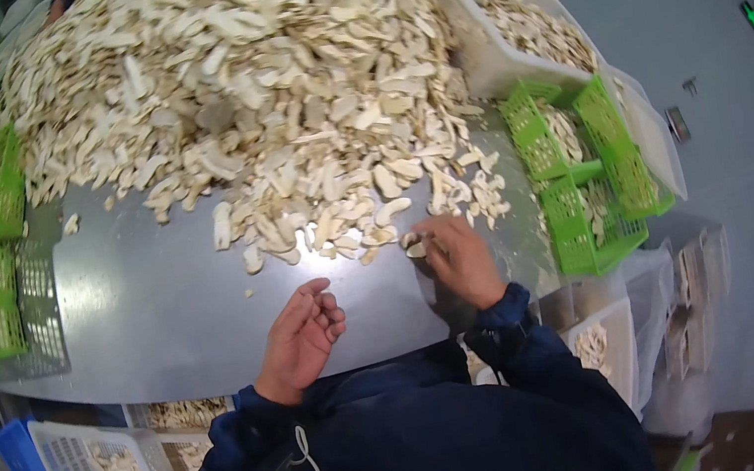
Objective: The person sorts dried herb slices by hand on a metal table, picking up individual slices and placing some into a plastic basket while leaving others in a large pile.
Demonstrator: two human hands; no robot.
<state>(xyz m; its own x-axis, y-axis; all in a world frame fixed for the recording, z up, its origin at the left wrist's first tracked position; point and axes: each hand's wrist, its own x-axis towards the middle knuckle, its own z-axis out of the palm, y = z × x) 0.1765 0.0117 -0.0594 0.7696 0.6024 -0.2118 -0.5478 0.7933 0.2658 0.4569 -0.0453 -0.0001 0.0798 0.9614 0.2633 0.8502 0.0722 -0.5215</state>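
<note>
A large heap of pale dried slices, like mushroom [237,68], covers the back of the metal table [147,306]. My left hand [304,334] hovers over the bare metal near the front, palm turned inward, fingers loosely curled and holding nothing. My right hand [456,257] is at the front edge of the heap, fingers bent around a small pale slice [416,250] at its fingertips; their exact grip is partly hidden.
Green perforated baskets with slices stand along the left [0,302] and right [588,229]. A white bin [470,17] sits at back right. Below the front edge are white crates [72,451] and a blue crate [25,469]. Part of another person [54,8] shows at top left.
</note>
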